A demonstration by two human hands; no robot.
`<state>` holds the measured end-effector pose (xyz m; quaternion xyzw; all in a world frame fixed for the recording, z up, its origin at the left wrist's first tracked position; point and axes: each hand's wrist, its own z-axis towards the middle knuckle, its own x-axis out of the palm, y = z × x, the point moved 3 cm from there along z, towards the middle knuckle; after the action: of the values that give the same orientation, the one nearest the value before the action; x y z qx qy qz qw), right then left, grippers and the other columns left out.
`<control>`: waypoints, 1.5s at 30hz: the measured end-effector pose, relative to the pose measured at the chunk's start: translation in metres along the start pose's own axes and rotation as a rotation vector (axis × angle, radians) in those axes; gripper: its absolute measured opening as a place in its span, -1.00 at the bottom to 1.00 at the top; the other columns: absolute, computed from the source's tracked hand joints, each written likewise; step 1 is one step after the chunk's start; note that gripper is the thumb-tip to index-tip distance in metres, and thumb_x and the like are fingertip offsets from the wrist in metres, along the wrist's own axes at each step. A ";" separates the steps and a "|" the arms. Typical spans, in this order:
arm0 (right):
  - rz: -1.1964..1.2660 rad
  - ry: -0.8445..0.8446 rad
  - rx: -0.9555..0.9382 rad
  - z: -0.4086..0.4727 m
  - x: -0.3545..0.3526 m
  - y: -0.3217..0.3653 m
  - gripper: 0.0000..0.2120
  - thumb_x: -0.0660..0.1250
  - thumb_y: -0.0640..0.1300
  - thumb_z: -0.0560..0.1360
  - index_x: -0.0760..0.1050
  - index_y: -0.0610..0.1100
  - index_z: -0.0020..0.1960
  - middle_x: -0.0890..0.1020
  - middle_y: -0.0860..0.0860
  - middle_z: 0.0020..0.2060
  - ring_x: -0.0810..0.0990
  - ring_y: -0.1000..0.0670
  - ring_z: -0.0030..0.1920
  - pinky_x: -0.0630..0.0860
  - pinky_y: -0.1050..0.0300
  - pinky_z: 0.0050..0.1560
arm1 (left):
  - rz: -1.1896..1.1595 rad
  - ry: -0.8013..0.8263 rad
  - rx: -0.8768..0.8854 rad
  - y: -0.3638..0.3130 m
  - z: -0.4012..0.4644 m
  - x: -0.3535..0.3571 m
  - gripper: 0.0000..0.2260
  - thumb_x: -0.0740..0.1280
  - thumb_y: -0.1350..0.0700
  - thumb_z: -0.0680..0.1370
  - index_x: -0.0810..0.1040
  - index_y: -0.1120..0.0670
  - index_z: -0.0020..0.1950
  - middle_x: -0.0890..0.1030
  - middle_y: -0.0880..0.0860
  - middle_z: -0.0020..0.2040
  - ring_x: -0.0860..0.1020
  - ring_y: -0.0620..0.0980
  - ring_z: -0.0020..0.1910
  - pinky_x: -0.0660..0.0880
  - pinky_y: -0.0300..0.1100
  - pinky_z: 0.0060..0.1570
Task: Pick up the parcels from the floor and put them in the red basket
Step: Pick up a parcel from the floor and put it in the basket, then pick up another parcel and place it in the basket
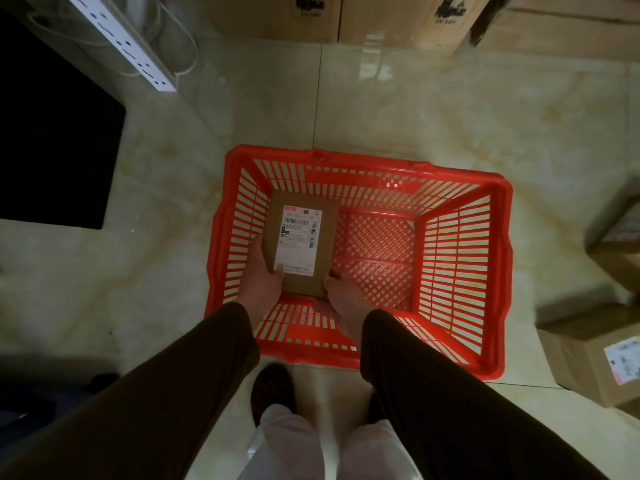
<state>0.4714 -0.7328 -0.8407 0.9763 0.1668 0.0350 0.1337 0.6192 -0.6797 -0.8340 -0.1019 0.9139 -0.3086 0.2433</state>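
Glossy floor tiles point(398, 109) surround the red basket point(502, 271). Both hands, left point(263, 275) and right point(341, 294), are closed on the near end of a labelled parcel point(304, 237), held inside the basket's left side. Best lowered flat onto the mesh bottom against the left wall before letting go. More parcels point(595, 362) lie right of the basket.

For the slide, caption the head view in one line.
Both hands, left and right, lower a labelled cardboard parcel into the red basket.
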 end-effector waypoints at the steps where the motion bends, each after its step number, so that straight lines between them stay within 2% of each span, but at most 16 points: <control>1: -0.021 -0.010 -0.003 0.001 0.001 0.002 -0.64 0.19 -0.06 0.69 0.33 -0.03 0.48 0.62 -0.03 0.08 0.70 -0.04 -0.04 0.70 0.12 -0.19 | 0.016 -0.006 0.015 -0.001 0.000 -0.001 -0.34 0.30 0.26 0.61 0.09 -0.17 0.58 0.39 -0.03 0.47 0.40 0.00 0.43 0.42 0.11 0.38; 4: -0.082 -0.032 -0.019 0.006 0.003 0.006 -0.63 0.22 -0.07 0.68 0.31 -0.04 0.47 0.64 -0.05 0.11 0.70 -0.02 -0.05 0.64 0.18 -0.30 | 0.067 -0.026 0.071 -0.003 0.000 -0.001 -0.41 0.27 0.22 0.63 0.16 -0.18 0.56 0.45 -0.14 0.33 0.44 -0.12 0.26 0.46 -0.02 0.30; 8: -0.069 -0.016 -0.034 0.015 0.004 0.003 -0.59 0.28 -0.16 0.65 0.35 -0.07 0.47 0.65 -0.09 0.13 0.71 -0.10 0.05 0.70 -0.01 0.02 | 0.216 -0.068 0.192 0.001 0.001 -0.001 -0.49 0.26 0.13 0.61 0.25 -0.20 0.52 0.47 -0.07 0.40 0.46 -0.04 0.36 0.44 0.04 0.34; 11: -0.092 0.003 -0.032 0.014 0.005 0.002 -0.63 0.26 -0.19 0.65 0.42 -0.06 0.44 0.68 -0.07 0.07 0.71 -0.07 0.01 0.67 -0.04 0.13 | 0.399 -0.040 0.154 0.007 0.002 -0.002 -0.36 0.21 0.26 0.60 0.08 -0.03 0.64 0.27 0.08 0.55 0.28 0.10 0.52 0.29 0.11 0.48; 15: -0.104 0.015 -0.009 0.002 0.004 0.004 -0.74 0.18 -0.18 0.69 0.49 -0.04 0.34 0.64 0.02 -0.10 0.64 0.05 -0.19 0.64 0.10 0.02 | 0.425 0.011 0.125 0.006 -0.002 -0.006 -0.32 0.20 0.33 0.60 -0.01 0.04 0.65 0.12 0.07 0.62 0.14 0.09 0.58 0.16 0.02 0.54; 18: -0.118 -0.011 0.014 -0.007 -0.003 0.007 -0.78 0.17 -0.17 0.69 0.53 -0.13 0.25 0.68 -0.08 -0.07 0.67 -0.06 -0.15 0.64 0.00 0.04 | 0.404 0.019 0.132 -0.001 -0.007 -0.009 -0.34 0.20 0.35 0.60 0.06 0.03 0.64 0.19 0.06 0.60 0.19 0.07 0.56 0.17 -0.05 0.53; 21: -0.086 -0.029 0.007 -0.023 -0.011 0.012 -0.81 0.17 -0.14 0.69 0.56 -0.08 0.05 0.66 -0.03 -0.15 0.62 0.03 -0.23 0.58 0.16 -0.16 | 0.343 0.049 0.154 -0.014 -0.019 -0.010 -0.35 0.21 0.34 0.59 0.14 -0.07 0.61 0.31 0.01 0.54 0.32 0.05 0.50 0.29 0.02 0.48; 24: -0.045 0.001 -0.005 -0.045 -0.017 0.016 -0.78 0.17 -0.14 0.69 0.61 -0.09 0.11 0.69 -0.04 0.03 0.63 0.01 0.04 0.55 0.03 0.19 | 0.269 0.094 0.143 -0.028 -0.034 -0.010 -0.37 0.24 0.28 0.59 0.21 -0.22 0.56 0.42 -0.08 0.49 0.42 -0.02 0.43 0.40 0.06 0.40; 26: 0.003 0.004 -0.030 -0.064 -0.025 0.023 -0.78 0.18 -0.15 0.68 0.60 -0.10 0.10 0.67 -0.02 0.08 0.60 0.01 0.06 0.52 0.06 0.21 | 0.234 0.107 0.122 -0.048 -0.053 -0.007 -0.47 0.26 0.14 0.62 0.26 -0.27 0.52 0.48 -0.15 0.42 0.49 -0.08 0.36 0.48 0.02 0.32; 29: 0.071 -0.006 -0.081 -0.099 -0.044 0.035 -0.82 0.21 -0.12 0.69 0.56 -0.07 0.20 0.61 0.01 0.10 0.54 0.00 0.08 0.49 0.01 0.26 | 0.238 0.140 0.122 -0.080 -0.083 0.003 -0.48 0.30 0.09 0.63 0.25 -0.14 0.57 0.43 -0.18 0.39 0.47 -0.12 0.31 0.45 -0.14 0.22; 33: 0.128 -0.058 -0.125 -0.138 -0.080 0.043 -0.83 0.27 -0.05 0.66 0.53 -0.09 0.18 0.65 -0.02 0.04 0.63 -0.08 0.10 0.58 -0.01 0.14 | 0.346 0.174 0.155 -0.124 -0.122 0.022 -0.46 0.28 0.10 0.64 0.20 -0.01 0.59 0.28 -0.05 0.56 0.28 0.00 0.52 0.24 0.02 0.48; 36: 0.135 -0.095 -0.155 -0.166 -0.112 0.045 -0.85 0.26 -0.02 0.64 0.57 -0.03 0.09 0.67 -0.10 0.18 0.64 -0.17 0.18 0.55 -0.15 0.28 | 0.382 0.250 0.177 -0.150 -0.145 0.046 -0.65 0.29 0.10 0.62 0.38 -0.12 0.39 0.52 -0.18 0.26 0.53 -0.08 0.25 0.45 -0.08 0.24; 38: 0.137 -0.120 -0.202 -0.182 -0.138 0.043 -0.86 0.23 -0.04 0.65 0.54 0.01 -0.03 0.67 -0.09 0.15 0.64 -0.16 0.16 0.58 -0.10 0.19 | 0.379 0.300 0.201 -0.162 -0.160 0.065 -0.61 0.29 0.07 0.60 0.36 -0.10 0.43 0.53 -0.15 0.25 0.57 -0.10 0.10 0.49 -0.14 0.07; 40: 0.219 -0.133 -0.214 -0.199 -0.166 0.039 -0.88 0.25 -0.07 0.65 0.56 -0.03 0.02 0.69 -0.06 0.03 0.67 -0.11 0.00 0.58 0.07 -0.09 | 0.397 0.326 0.202 -0.173 -0.177 0.084 -0.58 0.28 0.09 0.64 0.32 -0.07 0.49 0.46 -0.12 0.23 0.50 -0.19 -0.01 0.44 -0.24 -0.04; 43: 0.251 -0.178 -0.265 -0.220 -0.212 0.031 -0.82 0.24 -0.09 0.64 0.57 -0.14 0.09 0.70 -0.06 -0.10 0.67 -0.01 -0.20 0.51 0.21 -0.32 | 0.461 0.329 0.210 -0.188 -0.205 0.117 -0.48 0.32 0.03 0.61 0.28 -0.01 0.55 0.43 0.01 0.41 0.50 0.02 0.27 0.45 0.01 0.27; 45: 0.259 -0.224 -0.306 -0.233 -0.246 0.024 -0.85 0.25 -0.09 0.64 0.58 -0.12 0.04 0.68 0.01 -0.12 0.64 0.02 -0.12 0.48 0.21 -0.24 | 0.503 0.326 0.214 -0.193 -0.223 0.142 -0.45 0.34 0.00 0.58 0.29 -0.01 0.55 0.40 0.05 0.48 0.43 0.11 0.40 0.37 0.11 0.39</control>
<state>0.2213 -0.7786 -0.6161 0.9557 0.0169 -0.0316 0.2923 0.3902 -0.7647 -0.6155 0.2044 0.8997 -0.3453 0.1716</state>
